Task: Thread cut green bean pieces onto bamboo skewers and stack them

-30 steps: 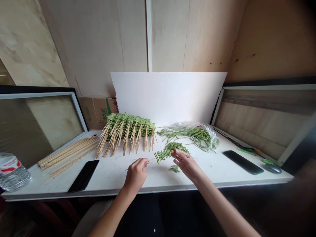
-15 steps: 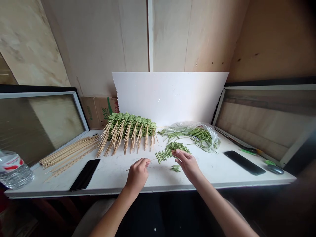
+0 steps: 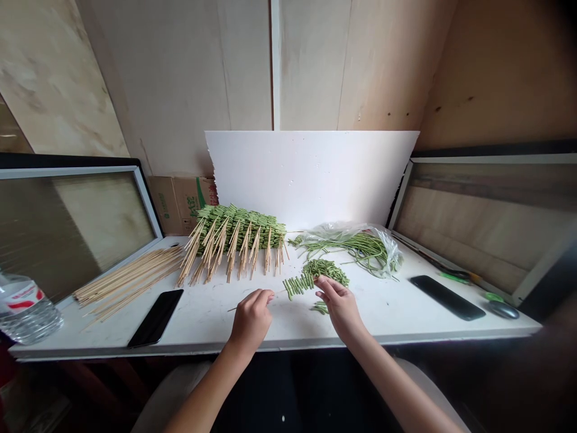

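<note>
My left hand (image 3: 250, 317) pinches a thin bamboo skewer threaded with several short green bean pieces (image 3: 299, 284); the loaded end points right and away. My right hand (image 3: 339, 304) hovers just right of that row, fingers loosely spread, above a few loose cut bean pieces (image 3: 320, 308). A small heap of cut bean pieces (image 3: 328, 269) lies just beyond my right hand. Behind my left hand a stack of finished bean skewers (image 3: 238, 234) rests fanned out on the white table (image 3: 205, 316).
A bundle of bare skewers (image 3: 128, 279) lies at the left, a black phone (image 3: 155, 317) in front of it, a water bottle (image 3: 24, 307) at the far left. A plastic bag of long beans (image 3: 360, 246) sits at the back right. A black remote (image 3: 447, 297), scissors and a mouse (image 3: 501, 309) lie at the right.
My right hand has drawn back slightly from the skewer's bean row and lowered towards the loose pieces. My left hand keeps hold of the skewer, almost still.
</note>
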`<action>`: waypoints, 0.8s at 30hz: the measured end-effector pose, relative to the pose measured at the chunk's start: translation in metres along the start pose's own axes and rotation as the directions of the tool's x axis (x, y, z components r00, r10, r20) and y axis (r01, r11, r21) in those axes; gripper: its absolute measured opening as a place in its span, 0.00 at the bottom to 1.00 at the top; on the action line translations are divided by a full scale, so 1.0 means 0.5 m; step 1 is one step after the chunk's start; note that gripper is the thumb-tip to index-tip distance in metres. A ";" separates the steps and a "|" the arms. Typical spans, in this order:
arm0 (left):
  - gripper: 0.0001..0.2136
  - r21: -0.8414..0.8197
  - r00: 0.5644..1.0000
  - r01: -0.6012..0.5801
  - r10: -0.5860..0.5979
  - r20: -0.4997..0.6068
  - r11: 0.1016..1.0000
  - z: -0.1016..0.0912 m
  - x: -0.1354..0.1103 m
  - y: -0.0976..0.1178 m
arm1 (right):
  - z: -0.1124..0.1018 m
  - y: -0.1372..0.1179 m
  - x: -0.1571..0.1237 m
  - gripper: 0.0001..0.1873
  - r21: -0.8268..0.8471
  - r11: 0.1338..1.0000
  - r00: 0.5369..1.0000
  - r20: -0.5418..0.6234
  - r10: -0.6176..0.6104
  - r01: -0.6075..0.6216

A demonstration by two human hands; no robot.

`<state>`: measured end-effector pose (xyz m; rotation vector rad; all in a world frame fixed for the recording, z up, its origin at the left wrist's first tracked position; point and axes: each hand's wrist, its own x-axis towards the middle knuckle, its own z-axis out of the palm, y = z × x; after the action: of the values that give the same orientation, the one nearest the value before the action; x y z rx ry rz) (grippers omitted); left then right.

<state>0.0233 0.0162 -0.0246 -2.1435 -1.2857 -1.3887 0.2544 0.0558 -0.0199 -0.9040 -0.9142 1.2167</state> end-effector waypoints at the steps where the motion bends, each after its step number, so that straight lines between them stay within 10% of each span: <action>1: 0.19 0.008 1.000 -0.005 0.006 -0.001 1.000 0.000 0.001 0.001 | 0.001 0.001 -0.001 0.18 0.010 1.000 1.000 -0.004 0.004 -0.004; 24: 0.22 0.045 0.999 -0.046 0.045 0.011 0.998 0.008 -0.006 0.009 | 0.013 0.010 -0.013 0.17 0.117 0.993 0.996 -0.085 0.014 -0.004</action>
<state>0.0288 0.0147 -0.0283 -2.1387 -1.2521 -1.3198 0.2457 0.0506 -0.0227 -0.8607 -0.7632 1.2174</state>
